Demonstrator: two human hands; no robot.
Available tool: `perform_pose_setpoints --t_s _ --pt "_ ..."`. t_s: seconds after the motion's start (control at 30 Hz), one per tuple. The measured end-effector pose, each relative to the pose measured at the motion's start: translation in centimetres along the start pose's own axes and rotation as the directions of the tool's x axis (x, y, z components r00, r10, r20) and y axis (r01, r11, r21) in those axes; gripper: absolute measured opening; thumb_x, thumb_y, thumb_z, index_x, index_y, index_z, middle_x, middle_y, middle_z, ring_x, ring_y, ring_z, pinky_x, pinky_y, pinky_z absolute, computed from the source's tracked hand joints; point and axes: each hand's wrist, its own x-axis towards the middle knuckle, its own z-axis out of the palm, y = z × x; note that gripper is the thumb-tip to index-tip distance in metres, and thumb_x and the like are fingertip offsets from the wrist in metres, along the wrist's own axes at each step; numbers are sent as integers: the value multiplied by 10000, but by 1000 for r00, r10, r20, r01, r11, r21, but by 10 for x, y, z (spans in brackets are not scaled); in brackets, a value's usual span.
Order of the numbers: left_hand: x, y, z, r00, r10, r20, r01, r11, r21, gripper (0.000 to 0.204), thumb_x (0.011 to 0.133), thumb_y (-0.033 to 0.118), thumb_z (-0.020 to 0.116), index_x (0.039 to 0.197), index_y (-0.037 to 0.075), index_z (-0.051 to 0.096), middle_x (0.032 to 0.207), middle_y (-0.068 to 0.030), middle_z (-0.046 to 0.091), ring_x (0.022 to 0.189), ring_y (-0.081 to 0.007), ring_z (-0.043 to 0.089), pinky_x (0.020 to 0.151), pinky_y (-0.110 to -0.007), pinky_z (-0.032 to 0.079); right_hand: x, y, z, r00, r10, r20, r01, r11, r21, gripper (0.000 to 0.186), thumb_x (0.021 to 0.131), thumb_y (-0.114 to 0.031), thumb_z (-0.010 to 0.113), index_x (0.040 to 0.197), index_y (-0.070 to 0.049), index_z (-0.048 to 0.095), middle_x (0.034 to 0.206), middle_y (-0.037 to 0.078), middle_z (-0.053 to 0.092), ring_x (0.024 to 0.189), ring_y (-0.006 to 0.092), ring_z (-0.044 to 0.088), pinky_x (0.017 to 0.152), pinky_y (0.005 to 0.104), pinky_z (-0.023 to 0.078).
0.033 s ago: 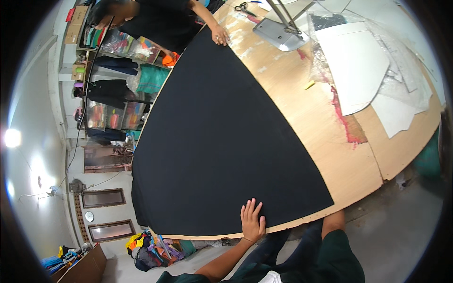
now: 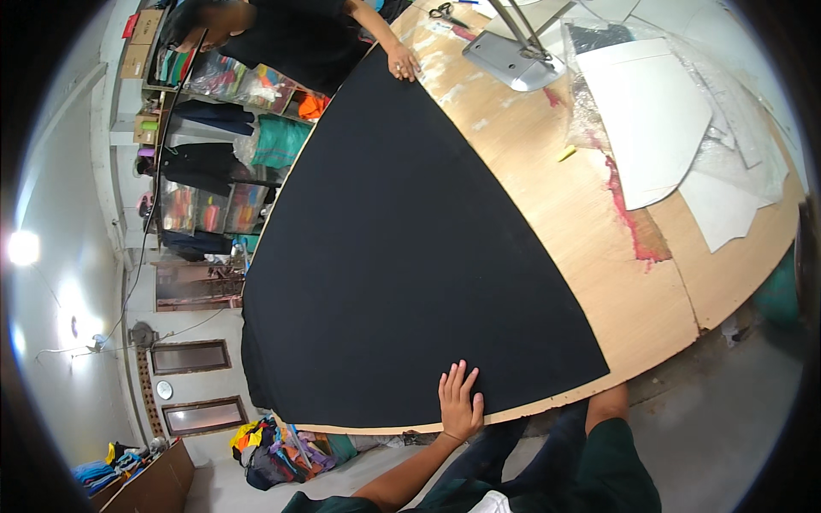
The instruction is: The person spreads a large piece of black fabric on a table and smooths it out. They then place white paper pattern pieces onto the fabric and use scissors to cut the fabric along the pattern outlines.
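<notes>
A large piece of black cloth (image 2: 410, 248) lies spread over the wooden table. My left hand (image 2: 462, 406) rests on it at the near edge, fingers stretched out and slightly apart, holding nothing. Of my right arm only the forearm shows, by the table's near edge close to the cloth's right corner; the hand itself is hidden below the tabletop. At the far end another person's hand (image 2: 402, 64) touches the cloth's far corner.
White pattern pieces (image 2: 646, 120) and clear plastic lie on the wooden table (image 2: 556, 205) at right. Beyond are a grey metal lamp base (image 2: 513, 64), scissors (image 2: 446, 13) and a small yellow piece (image 2: 566, 154). A heap of coloured cloth (image 2: 286, 453) sits below the table's left end.
The whole view has shifted very slightly. My left hand and the black cloth keep their places.
</notes>
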Motion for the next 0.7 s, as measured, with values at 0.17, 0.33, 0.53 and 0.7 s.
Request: perform_pose_setpoints --t_s 0.17,0.33,0.53,0.7 --pt "-4 -3 2 999 -35 21 35 999 -3 548 1007 207 556 1537 78 511 1671 -191 394 1584 -356 304 1293 -546 181 -3 40 16 1000 9 -22 -8 999 36 498 1032 -279 612 1418 32 567 1413 207 644 1289 341 612 1108 402 472" --pt "-13 1 1 1000 -26 -11 25 999 -32 536 1011 187 559 1534 79 516 1675 -186 389 1583 -354 305 1292 -547 187 -6 52 27 999 8 -50 -5 998 57 499 1025 -288 623 1402 36 578 1398 210 653 1277 348 622 1100 404 477" --pt "-5 0 -4 999 19 -38 -21 999 -48 528 1019 191 562 1532 75 518 1668 -187 397 1576 -357 316 1286 -553 199 -10 -14 47 995 -68 -76 77 990 117 502 1017 -298 637 1383 42 591 1380 213 663 1261 356 634 1090 407 483" --pt "-4 -5 -7 999 34 -38 -35 999 -40 518 1031 211 563 1529 73 524 1666 -181 401 1571 -352 323 1284 -552 208 -34 -59 56 978 -168 -124 190 963 189 504 1010 -307 648 1367 46 602 1366 216 672 1248 362 643 1082 410 489"
